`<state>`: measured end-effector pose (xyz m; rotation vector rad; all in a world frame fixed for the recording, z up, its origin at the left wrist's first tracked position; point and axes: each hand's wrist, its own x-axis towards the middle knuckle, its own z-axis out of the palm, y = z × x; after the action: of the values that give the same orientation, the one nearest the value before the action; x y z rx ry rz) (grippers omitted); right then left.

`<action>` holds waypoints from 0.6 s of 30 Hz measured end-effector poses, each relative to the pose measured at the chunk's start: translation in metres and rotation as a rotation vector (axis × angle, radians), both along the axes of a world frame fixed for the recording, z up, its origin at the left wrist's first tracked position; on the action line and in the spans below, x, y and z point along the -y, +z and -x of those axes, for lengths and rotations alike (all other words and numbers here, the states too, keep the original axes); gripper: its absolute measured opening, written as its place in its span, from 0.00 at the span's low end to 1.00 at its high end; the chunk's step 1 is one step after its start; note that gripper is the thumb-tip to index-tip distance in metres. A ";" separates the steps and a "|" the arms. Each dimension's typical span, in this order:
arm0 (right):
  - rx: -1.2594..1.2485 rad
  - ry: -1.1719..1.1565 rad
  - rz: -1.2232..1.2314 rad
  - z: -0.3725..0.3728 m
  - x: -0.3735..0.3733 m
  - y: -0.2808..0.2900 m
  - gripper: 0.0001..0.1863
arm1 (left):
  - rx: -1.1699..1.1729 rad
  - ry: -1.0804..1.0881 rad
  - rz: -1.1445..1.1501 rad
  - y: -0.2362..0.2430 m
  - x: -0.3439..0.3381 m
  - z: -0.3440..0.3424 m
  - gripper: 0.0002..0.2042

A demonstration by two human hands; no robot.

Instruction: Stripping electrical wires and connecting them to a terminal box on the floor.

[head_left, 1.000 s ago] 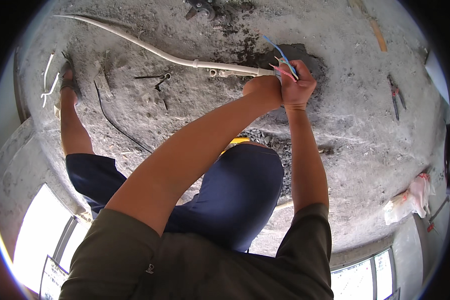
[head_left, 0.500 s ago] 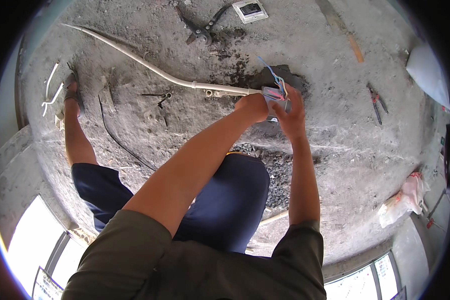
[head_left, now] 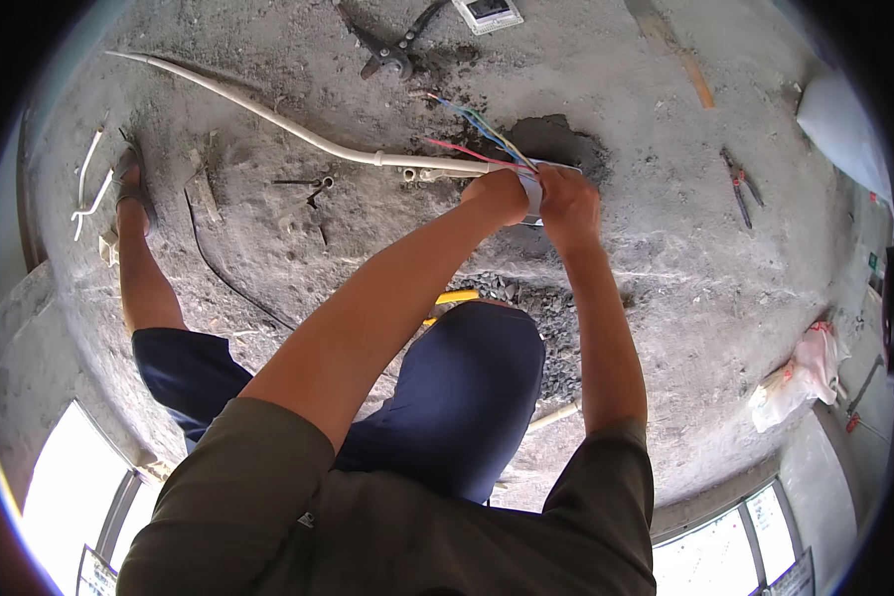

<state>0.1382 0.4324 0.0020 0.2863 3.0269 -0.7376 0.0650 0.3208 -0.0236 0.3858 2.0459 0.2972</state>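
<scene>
A grey junction box (head_left: 533, 192) sits on the wet patch of floor at the end of a white conduit pipe (head_left: 437, 162). My left hand (head_left: 499, 199) is closed on the box's left side, fingers curled and partly hidden. From the box, red, blue and yellow-green electrical wires (head_left: 491, 135) fan out to the upper left. Their lower part lies between the fingers of my right hand (head_left: 569, 206), which is closed over the box's right side. Both hands cover much of the box.
Large cutters (head_left: 389, 58) and a white framed plate (head_left: 489, 14) lie beyond the box. Red-handled pliers (head_left: 740, 187) are to the right, and a wood-handled tool (head_left: 700, 87) farther off. Gravel (head_left: 562, 343) and a yellow object (head_left: 457, 296) are near my knee.
My right hand has closed over the box and the wires. The wires now stretch out to the upper left instead of bunching above the box. The view has shifted slightly.
</scene>
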 end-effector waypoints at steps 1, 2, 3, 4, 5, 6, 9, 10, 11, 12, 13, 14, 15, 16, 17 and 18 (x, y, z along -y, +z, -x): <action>0.057 0.043 -0.084 0.005 -0.003 0.000 0.08 | 0.048 0.050 0.034 0.005 -0.001 -0.005 0.13; 0.041 0.031 -0.100 0.006 -0.008 0.003 0.08 | 0.032 0.038 0.018 0.009 -0.003 -0.008 0.13; 0.115 0.068 -0.062 0.013 -0.005 0.006 0.07 | -0.002 0.063 0.012 0.002 0.006 -0.009 0.14; 0.201 0.097 -0.033 0.012 -0.008 0.006 0.08 | -0.025 0.078 -0.002 0.001 0.007 -0.011 0.15; 0.151 0.027 0.128 0.006 -0.014 0.009 0.09 | -0.038 0.075 -0.012 0.001 0.007 -0.013 0.15; 0.146 0.022 0.121 -0.011 -0.023 0.007 0.09 | -0.058 0.066 -0.002 0.002 0.006 -0.016 0.16; -0.005 -0.284 0.286 -0.041 -0.037 0.008 0.13 | -0.055 -0.050 -0.014 0.004 0.004 -0.007 0.18; 0.212 -0.339 0.165 -0.042 -0.037 0.013 0.16 | -0.025 -0.164 -0.031 0.003 0.007 -0.005 0.18; 0.428 -0.387 0.042 -0.042 -0.034 0.015 0.19 | -0.043 -0.016 -0.030 0.002 0.011 -0.004 0.18; 0.436 -0.392 0.038 -0.043 -0.034 0.013 0.19 | -0.034 -0.020 -0.033 0.006 0.007 -0.004 0.18; 0.521 -0.315 -0.064 -0.040 -0.031 0.008 0.20 | -0.030 -0.016 -0.018 0.009 0.005 -0.005 0.17; 0.605 -0.234 -0.164 -0.037 -0.030 0.003 0.22 | -0.027 -0.012 -0.001 0.013 0.003 -0.006 0.16; 0.609 -0.233 -0.163 -0.033 -0.032 -0.002 0.22 | -0.042 -0.082 -0.012 0.015 0.002 -0.005 0.15; 0.637 -0.204 -0.200 -0.029 -0.035 -0.008 0.21 | -0.038 -0.081 -0.009 0.017 0.000 -0.008 0.15; 0.666 -0.174 -0.236 -0.026 -0.036 -0.013 0.21 | -0.092 -0.122 0.002 0.020 -0.001 -0.013 0.14; 0.671 -0.171 -0.231 -0.023 -0.036 -0.019 0.21 | -0.146 -0.163 0.016 0.025 -0.003 -0.015 0.14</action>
<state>0.1615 0.4683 -0.0165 0.6505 2.4515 -0.2166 0.0802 0.3238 0.0009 0.5750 2.1422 0.1565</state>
